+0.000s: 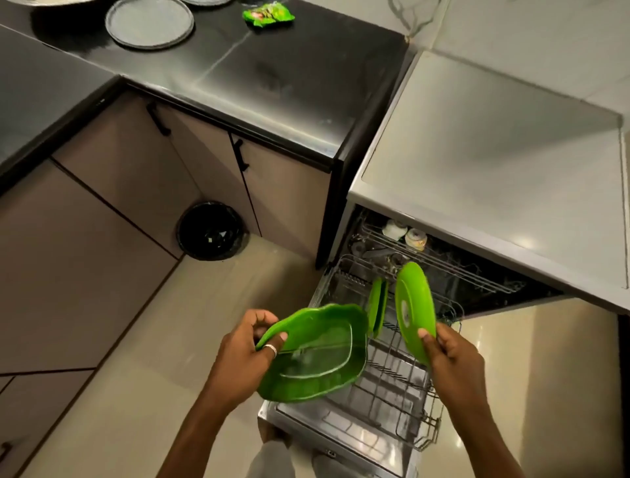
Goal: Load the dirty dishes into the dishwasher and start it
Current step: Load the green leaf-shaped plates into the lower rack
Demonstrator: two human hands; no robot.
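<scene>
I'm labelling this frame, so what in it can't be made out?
Head view only.
Upper rack: back hidden under the worktop.
Small green plate: partly behind the leaf-shaped plate in the left hand.
Round plate: lower rim covered by the right hand.
Cups: too small to tell clean from dirty.
Steel dish: cut off by the top edge.
</scene>
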